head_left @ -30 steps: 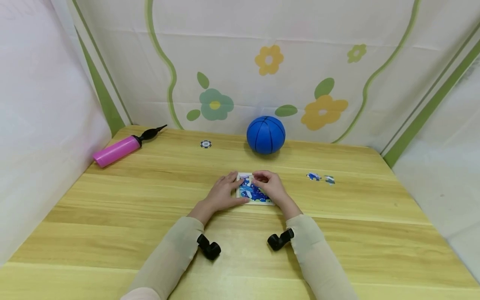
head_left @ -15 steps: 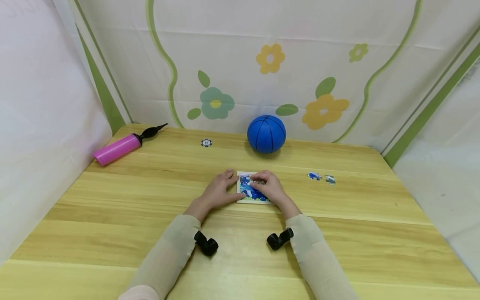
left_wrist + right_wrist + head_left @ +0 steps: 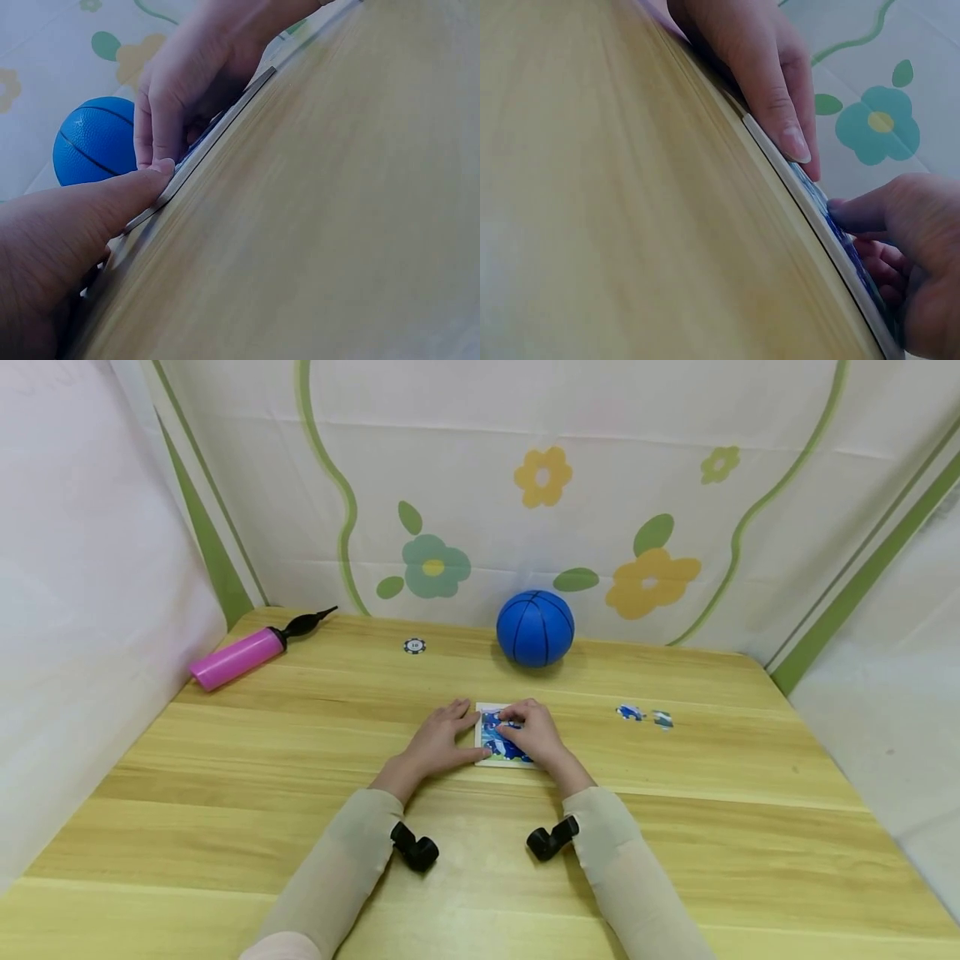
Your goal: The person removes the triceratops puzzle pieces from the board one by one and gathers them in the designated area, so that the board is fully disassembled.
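A small blue picture jigsaw puzzle lies in a pale shallow frame on the wooden table. My left hand rests along its left side, fingers extended, with the thumb on the near left corner. Over the upper middle of the picture, my right hand curls its thumb and index finger together and pinches a puzzle piece, largely hidden by the fingers. The right thumb sits right down at the picture surface. The puzzle's right part is covered by that hand.
Two loose puzzle pieces, one blue and one greenish, lie to the right. Behind stands a blue ball. A poker chip and a pink hand pump are at the back left. Fabric walls enclose the table.
My left hand has drawn back a little from over the picture to the frame's left edge. The right hand has shifted slightly left, its fingers still over the puzzle.
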Demonstrator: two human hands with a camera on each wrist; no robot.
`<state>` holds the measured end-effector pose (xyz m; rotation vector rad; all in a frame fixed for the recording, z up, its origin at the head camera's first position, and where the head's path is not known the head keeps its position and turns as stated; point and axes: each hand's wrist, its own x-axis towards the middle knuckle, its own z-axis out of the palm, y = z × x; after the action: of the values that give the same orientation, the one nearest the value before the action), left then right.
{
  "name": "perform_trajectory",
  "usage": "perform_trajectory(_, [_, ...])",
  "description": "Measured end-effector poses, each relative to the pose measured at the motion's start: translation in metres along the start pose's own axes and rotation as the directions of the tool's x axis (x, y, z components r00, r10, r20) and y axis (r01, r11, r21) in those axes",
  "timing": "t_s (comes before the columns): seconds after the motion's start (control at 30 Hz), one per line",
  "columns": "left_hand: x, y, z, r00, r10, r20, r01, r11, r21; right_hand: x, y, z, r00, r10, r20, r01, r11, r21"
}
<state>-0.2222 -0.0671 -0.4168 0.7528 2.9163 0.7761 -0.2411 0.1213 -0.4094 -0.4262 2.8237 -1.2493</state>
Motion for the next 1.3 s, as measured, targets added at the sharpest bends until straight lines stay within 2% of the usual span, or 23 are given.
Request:
perform_trajectory(0.27, [0.0006, -0.0002, 0.0005, 1.0, 0.018, -0.008, -0.018, 1.0, 0.001, 0.0024, -0.0085, 0.0038, 0.996, 0.089, -0.03, -0.09, 0.995, -0.042])
perform_trajectory(0.4, [0.0003, 0.0004, 0.0, 1.0, 0.014, -0.006, -0.014, 1.0, 0.001, 0.0033, -0.0083, 0.005, 0.994, 0.107, -0.035, -0.109, 0.993, -0.048])
perform_trajectory(0.63, [0.0, 0.0007, 0.0001, 1.0, 0.014, -0.012, -0.014, 1.0, -0.001, 0.0049, -0.0058, 0.0069, 0.995, 0.085, -0.042, -0.086, 0.996, -0.038])
perform_trajectory(0.97, [0.0005, 0.0005, -0.0014, 1.0, 0.007, 0.0, -0.007, 1.0, 0.001, 0.0063, -0.0042, 0.0082, 0.997, 0.032, -0.067, -0.026, 0.996, 0.082])
perform_trajectory(1.3, [0.0006, 0.0005, -0.0013, 1.0, 0.009, 0.001, -0.009, 1.0, 0.01, 0.007, -0.0041, 0.0076, 0.998, 0.017, -0.061, -0.011, 0.996, 0.094])
